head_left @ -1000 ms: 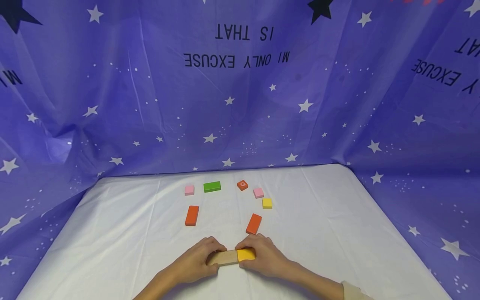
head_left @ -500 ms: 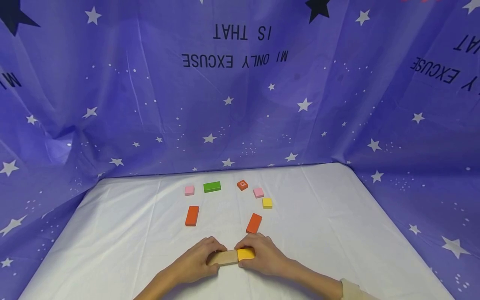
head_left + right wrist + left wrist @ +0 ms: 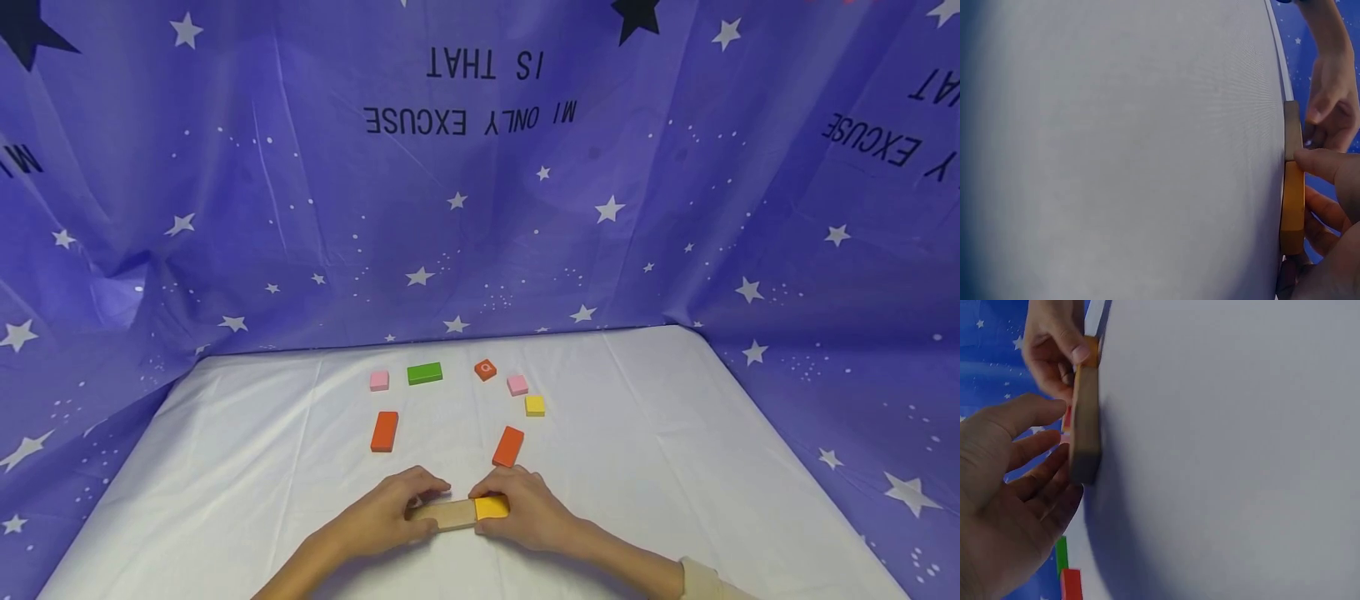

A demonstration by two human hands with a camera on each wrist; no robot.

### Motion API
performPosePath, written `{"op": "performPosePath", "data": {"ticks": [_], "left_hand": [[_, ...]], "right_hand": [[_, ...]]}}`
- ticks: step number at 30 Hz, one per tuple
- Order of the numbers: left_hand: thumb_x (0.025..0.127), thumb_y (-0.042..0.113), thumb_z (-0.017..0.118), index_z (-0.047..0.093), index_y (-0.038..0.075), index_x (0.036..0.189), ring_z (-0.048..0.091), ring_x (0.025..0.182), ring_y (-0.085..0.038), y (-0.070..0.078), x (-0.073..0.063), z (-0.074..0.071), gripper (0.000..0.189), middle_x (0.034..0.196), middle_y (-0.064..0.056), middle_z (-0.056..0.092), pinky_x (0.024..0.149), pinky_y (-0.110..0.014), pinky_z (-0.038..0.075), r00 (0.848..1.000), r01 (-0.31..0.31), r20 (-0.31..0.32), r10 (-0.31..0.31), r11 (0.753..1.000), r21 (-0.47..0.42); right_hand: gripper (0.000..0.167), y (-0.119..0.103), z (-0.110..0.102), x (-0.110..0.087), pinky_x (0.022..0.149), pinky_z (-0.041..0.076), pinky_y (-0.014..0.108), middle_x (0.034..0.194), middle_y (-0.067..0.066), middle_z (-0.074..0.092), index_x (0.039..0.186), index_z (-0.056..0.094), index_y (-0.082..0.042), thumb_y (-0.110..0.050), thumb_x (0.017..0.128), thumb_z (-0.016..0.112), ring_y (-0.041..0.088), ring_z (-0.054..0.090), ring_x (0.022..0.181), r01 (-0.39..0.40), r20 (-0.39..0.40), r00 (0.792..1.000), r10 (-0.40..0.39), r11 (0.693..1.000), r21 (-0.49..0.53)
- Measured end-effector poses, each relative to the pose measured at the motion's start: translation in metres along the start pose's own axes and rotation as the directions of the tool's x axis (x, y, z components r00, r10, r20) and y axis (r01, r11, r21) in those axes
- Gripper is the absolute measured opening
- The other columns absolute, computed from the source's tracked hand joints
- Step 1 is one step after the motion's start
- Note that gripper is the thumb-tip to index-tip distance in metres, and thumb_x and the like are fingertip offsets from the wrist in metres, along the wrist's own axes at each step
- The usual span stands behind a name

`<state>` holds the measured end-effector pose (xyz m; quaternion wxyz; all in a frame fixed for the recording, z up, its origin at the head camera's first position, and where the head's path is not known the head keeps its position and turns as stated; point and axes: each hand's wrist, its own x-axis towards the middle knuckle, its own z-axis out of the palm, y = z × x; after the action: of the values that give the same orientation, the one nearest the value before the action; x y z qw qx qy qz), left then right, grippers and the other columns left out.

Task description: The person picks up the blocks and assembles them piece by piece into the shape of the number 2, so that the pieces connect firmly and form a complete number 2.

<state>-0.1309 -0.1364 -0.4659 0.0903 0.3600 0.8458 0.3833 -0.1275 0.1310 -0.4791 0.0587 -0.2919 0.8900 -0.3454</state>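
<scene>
A plain wooden block (image 3: 453, 515) and a yellow block (image 3: 492, 507) lie end to end on the white cloth, touching. My right hand (image 3: 534, 513) holds the yellow block between thumb and fingers; the right wrist view shows this block (image 3: 1293, 203) with fingertips against its side. Around the far end of the wooden block stands my left hand (image 3: 378, 518), its thumb and fingers apart. In the left wrist view the left hand (image 3: 1013, 494) is spread beside the wooden block (image 3: 1087, 419), not gripping it; whether a fingertip touches cannot be told.
Farther back lie a left red block (image 3: 384, 432), a right red block (image 3: 508, 447), a green block (image 3: 425, 373), pink blocks, a small yellow block (image 3: 535, 406) and a small orange-red block (image 3: 485, 369) with a white mark. A purple star-patterned curtain (image 3: 480, 233) stands behind.
My left hand has loosened from the wooden block, its fingers lifting and the hand shifting slightly left. The right hand stays on the yellow block, and the other blocks lie where they were.
</scene>
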Motion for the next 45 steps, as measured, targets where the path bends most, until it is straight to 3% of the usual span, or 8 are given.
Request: {"op": "performPosePath", "data": {"ticks": [3, 6, 13, 17, 21, 31, 40, 45], "left_hand": [[0.088, 0.01, 0.074, 0.064, 0.002, 0.123, 0.062, 0.095, -0.018, -0.007, 0.002, -0.008, 0.037, 0.111, -0.004, 0.065, 0.084, -0.032, 0.054, 0.998, -0.045, -0.055, 0.044, 0.999, -0.019], [0.088, 0.005, 0.074, 0.063, -0.001, 0.122, 0.064, 0.102, -0.027, -0.014, 0.005, -0.018, 0.036, 0.114, -0.009, 0.067, 0.089, -0.039, 0.054, 0.993, -0.047, -0.114, 0.043, 0.998, -0.037], [0.086, 0.002, 0.076, 0.063, -0.004, 0.122, 0.063, 0.104, -0.037, -0.035, 0.006, -0.042, 0.039, 0.12, -0.016, 0.065, 0.092, -0.044, 0.053, 0.967, 0.03, -0.252, -0.044, 0.998, -0.062], [0.085, 0.001, 0.077, 0.06, -0.008, 0.127, 0.059, 0.11, -0.041, -0.049, 0.006, -0.054, 0.046, 0.124, -0.021, 0.06, 0.096, -0.048, 0.05, 0.951, 0.052, -0.293, -0.1, 0.985, -0.166], [0.083, 0.001, 0.079, 0.054, -0.011, 0.132, 0.054, 0.117, -0.046, -0.063, 0.006, -0.063, 0.056, 0.13, -0.027, 0.055, 0.1, -0.051, 0.046, 0.945, 0.076, -0.291, -0.149, 0.966, -0.248], [0.084, 0.012, 0.079, 0.045, -0.008, 0.142, 0.045, 0.13, -0.048, -0.083, 0.002, -0.073, 0.07, 0.142, -0.027, 0.046, 0.109, -0.059, 0.034, 0.951, 0.213, -0.174, -0.257, 0.947, -0.239], [0.082, 0.01, 0.078, 0.043, -0.01, 0.142, 0.047, 0.127, -0.049, -0.093, 0.005, -0.075, 0.073, 0.141, -0.03, 0.046, 0.107, -0.059, 0.037, 0.957, 0.228, -0.129, -0.258, 0.951, -0.206], [0.081, 0.007, 0.078, 0.043, -0.014, 0.14, 0.047, 0.125, -0.048, -0.094, 0.009, -0.075, 0.071, 0.139, -0.031, 0.046, 0.106, -0.059, 0.037, 0.969, 0.199, -0.115, -0.22, 0.965, -0.171]], "right_hand": [[0.026, 0.0, 0.0, 0.0, 0.077, 0.036, 0.029, 0.101, -0.021, 0.064, 0.106, 0.072, -0.026, -0.031, 0.082, 0.083, 0.004, 0.051, 0.095, -0.006, 0.001, 1.0, 0.006, 1.0, -0.004], [0.026, 0.0, 0.0, 0.0, 0.077, 0.036, 0.029, 0.1, -0.021, 0.064, 0.105, 0.072, -0.027, -0.032, 0.082, 0.083, 0.004, 0.051, 0.096, -0.015, 0.008, 1.0, 0.015, 1.0, -0.002], [0.026, 0.001, 0.002, 0.0, 0.078, 0.036, 0.029, 0.1, -0.021, 0.063, 0.105, 0.072, -0.027, -0.03, 0.082, 0.083, 0.003, 0.051, 0.096, -0.025, 0.017, 1.0, 0.025, 1.0, 0.006], [0.026, 0.001, 0.002, 0.0, 0.079, 0.036, 0.029, 0.101, -0.022, 0.063, 0.106, 0.071, -0.026, -0.03, 0.082, 0.082, 0.003, 0.05, 0.097, -0.032, 0.022, 0.999, 0.032, 0.999, 0.006], [0.026, 0.001, 0.002, 0.001, 0.08, 0.037, 0.029, 0.101, -0.022, 0.062, 0.106, 0.072, -0.026, -0.03, 0.082, 0.082, 0.003, 0.051, 0.096, -0.042, 0.028, 0.999, 0.042, 0.999, 0.007], [0.026, 0.003, 0.003, 0.001, 0.081, 0.037, 0.029, 0.1, -0.023, 0.062, 0.105, 0.071, -0.028, -0.031, 0.082, 0.082, 0.001, 0.05, 0.096, -0.038, 0.028, 0.999, 0.038, 0.999, -0.002], [0.026, 0.003, 0.001, 0.002, 0.08, 0.036, 0.029, 0.1, -0.023, 0.063, 0.106, 0.071, -0.028, -0.031, 0.082, 0.082, 0.002, 0.05, 0.096, -0.052, 0.041, 0.998, 0.052, 0.999, 0.011], [0.026, 0.004, 0.001, 0.002, 0.08, 0.036, 0.029, 0.1, -0.023, 0.062, 0.106, 0.071, -0.028, -0.032, 0.082, 0.082, 0.001, 0.05, 0.096, -0.047, 0.043, 0.998, 0.047, 0.999, 0.009]]}}
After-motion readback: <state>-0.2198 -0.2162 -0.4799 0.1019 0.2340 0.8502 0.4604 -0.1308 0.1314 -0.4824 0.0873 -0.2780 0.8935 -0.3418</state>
